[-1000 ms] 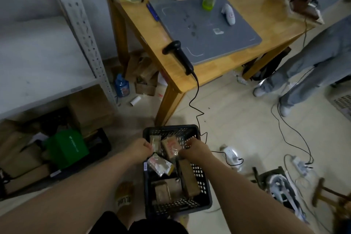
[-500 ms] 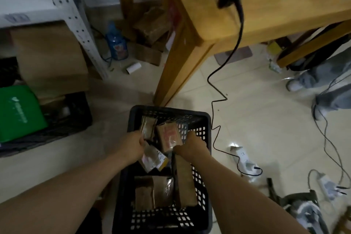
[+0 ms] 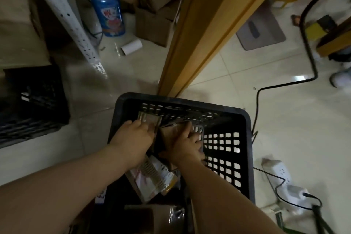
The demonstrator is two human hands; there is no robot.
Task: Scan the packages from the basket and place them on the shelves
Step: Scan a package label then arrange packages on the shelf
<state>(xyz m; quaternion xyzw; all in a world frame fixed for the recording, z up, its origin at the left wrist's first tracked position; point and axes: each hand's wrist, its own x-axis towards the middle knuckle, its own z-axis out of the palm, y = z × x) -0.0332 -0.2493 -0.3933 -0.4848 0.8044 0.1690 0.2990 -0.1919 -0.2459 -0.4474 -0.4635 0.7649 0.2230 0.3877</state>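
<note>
A black plastic basket stands on the floor below me with several wrapped packages in it. My left hand reaches into its far left corner and grips a small clear-wrapped package there. My right hand grips a brown package beside it, fingers curled over its right edge. A white and yellow pouch lies under my left wrist. More brown packages lie at the basket's near end. No scanner is visible.
A wooden table leg rises just beyond the basket. A white perforated shelf post, a blue bottle, a paper roll, cardboard boxes and a black crate sit left. A black cable and power strips lie right.
My head has dropped much closer to the basket. Both hands have gone deeper toward its far end, off the pouch and onto the two upright packages.
</note>
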